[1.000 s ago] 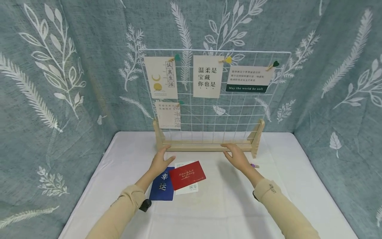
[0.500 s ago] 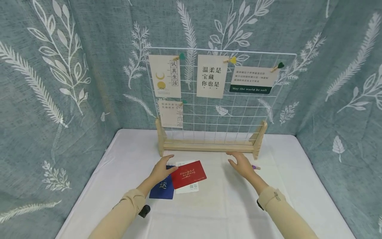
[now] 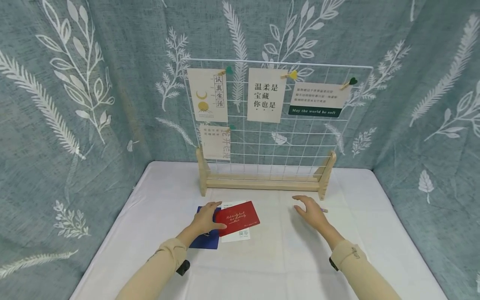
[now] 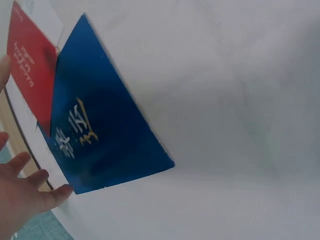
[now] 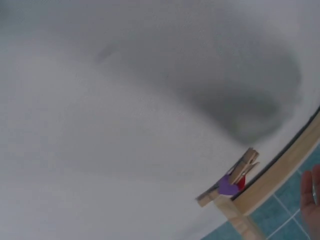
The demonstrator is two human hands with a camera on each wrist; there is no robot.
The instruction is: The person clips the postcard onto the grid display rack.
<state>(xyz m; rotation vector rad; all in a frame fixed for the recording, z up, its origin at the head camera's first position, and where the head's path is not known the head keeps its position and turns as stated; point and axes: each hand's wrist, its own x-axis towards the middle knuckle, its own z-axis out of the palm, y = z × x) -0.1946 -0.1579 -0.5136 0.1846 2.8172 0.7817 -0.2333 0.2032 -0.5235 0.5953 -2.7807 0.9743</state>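
Observation:
My left hand [image 3: 203,220] is over the blue card [image 4: 107,120], its thumb overlapping the left edge of the red card [image 3: 240,218] in the head view. Its fingers are spread and relaxed; in the left wrist view one fingertip is right at a corner of the blue card. Beneath the red card lies a white printed card [image 3: 240,236], mostly covered. My right hand [image 3: 314,214] hovers above the table at right with loosely bent fingers, holding nothing. Near it lie small wooden clothespins [image 5: 242,170] with purple and red decorations, mostly hidden behind the hand in the head view.
A white wire grid [image 3: 277,156] stands in a wooden base [image 3: 262,183] at the back of the white-covered table [image 3: 258,275]. Several cards hang on it from heart clips, such as a moon card [image 3: 208,98] and a green-banded card [image 3: 315,111]. Patterned curtains surround the table.
My left hand has come down and right, from beside the grid's base onto the blue card and the red card's edge. My right hand has drawn back toward me and slightly right.

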